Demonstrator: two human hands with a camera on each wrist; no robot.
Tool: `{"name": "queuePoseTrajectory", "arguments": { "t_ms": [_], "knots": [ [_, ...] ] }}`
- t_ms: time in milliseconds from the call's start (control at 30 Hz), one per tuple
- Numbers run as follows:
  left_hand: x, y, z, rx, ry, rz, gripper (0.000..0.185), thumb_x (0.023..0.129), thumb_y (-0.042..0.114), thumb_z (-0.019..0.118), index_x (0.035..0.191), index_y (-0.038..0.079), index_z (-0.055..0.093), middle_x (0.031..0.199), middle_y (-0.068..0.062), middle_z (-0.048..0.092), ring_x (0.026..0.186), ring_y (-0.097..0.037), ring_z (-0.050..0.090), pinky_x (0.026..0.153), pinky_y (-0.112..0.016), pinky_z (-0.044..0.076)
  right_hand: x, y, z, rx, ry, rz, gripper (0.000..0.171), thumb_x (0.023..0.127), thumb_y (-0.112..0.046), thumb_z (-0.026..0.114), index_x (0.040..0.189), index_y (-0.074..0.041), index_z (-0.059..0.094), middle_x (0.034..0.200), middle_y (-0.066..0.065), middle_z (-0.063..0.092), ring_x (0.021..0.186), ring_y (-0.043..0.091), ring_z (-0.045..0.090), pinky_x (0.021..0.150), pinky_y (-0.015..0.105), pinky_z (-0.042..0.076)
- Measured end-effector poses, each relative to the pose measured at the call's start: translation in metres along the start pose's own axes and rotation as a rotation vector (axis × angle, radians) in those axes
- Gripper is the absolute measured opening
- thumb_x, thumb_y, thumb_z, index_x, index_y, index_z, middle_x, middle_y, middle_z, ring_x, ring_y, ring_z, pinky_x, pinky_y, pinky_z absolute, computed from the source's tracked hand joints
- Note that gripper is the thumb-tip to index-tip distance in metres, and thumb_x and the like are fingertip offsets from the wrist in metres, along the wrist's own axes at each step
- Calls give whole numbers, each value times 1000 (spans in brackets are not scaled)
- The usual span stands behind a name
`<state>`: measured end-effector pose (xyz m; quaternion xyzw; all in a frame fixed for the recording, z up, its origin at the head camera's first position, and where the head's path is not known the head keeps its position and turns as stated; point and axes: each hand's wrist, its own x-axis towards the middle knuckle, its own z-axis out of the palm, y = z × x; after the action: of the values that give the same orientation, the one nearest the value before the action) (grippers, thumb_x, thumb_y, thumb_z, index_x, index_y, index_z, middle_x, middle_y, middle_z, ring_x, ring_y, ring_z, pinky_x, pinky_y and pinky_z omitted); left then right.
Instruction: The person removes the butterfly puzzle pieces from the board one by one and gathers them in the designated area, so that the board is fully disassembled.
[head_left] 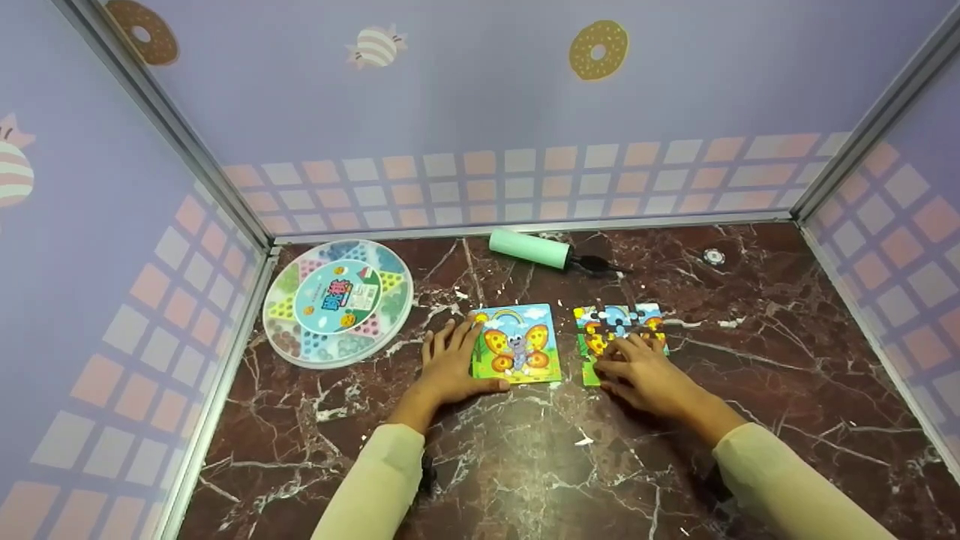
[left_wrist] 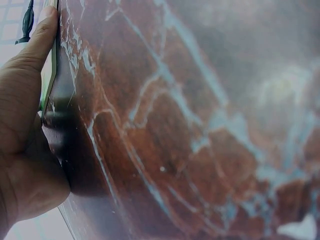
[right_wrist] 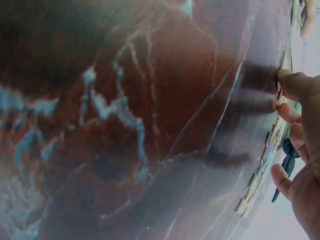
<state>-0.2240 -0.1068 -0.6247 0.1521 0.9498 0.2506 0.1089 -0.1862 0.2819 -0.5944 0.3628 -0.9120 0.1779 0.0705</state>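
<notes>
A square picture board (head_left: 534, 367) with a butterfly and a rainbow lies on the table, its left side under my left hand (head_left: 450, 369). The fingers of that hand are spread and rest on the board's left edge, with the thumb along the bottom corner. To the right is a partly joined jigsaw puzzle (head_left: 616, 319) with matching colours. Over its lower part my right hand (head_left: 643, 373) bends down, its thumb and forefinger pinching a green puzzle piece (head_left: 591, 373) at the lower left. The hand hides the puzzle's lower right.
A round Chinese checkers box (head_left: 337, 296) lies at the left. Behind the board is a mint-green hand pump (head_left: 529, 249) with a black nozzle. A small round chip (head_left: 713, 256) sits at the back right. Patterned walls (head_left: 510, 105) enclose the marbled table (head_left: 525, 480).
</notes>
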Motion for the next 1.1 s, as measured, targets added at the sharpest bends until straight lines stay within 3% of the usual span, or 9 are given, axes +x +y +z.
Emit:
{"name": "queuePoseTrajectory", "arguments": {
  "t_ms": [500,833,1100],
  "knots": [
    [0,2,-1,-9,-9,-8,129,79,83,82,178,23,25,189,1,12,174,-41,5,137,-71,-5,-1,1,-2,9,-36,22,26,99,-21,85,124,-17,84,122,9,69,110,29,58,93,74,49],
    [0,2,-1,-1,-1,-7,128,79,81,83,178,23,27,189,1,13,174,-41,6,137,-71,-4,0,0,-1,3,-21,14,25,98,-18,85,123,-15,85,121,10,69,109,29,58,88,69,50],
    [0,2,-1,10,-1,-11,129,79,80,84,178,23,25,189,1,12,174,-41,6,137,-71,-4,1,0,0,6,-26,14,25,98,-16,85,123,-15,85,121,10,69,109,29,58,91,74,50]
  ]
}}
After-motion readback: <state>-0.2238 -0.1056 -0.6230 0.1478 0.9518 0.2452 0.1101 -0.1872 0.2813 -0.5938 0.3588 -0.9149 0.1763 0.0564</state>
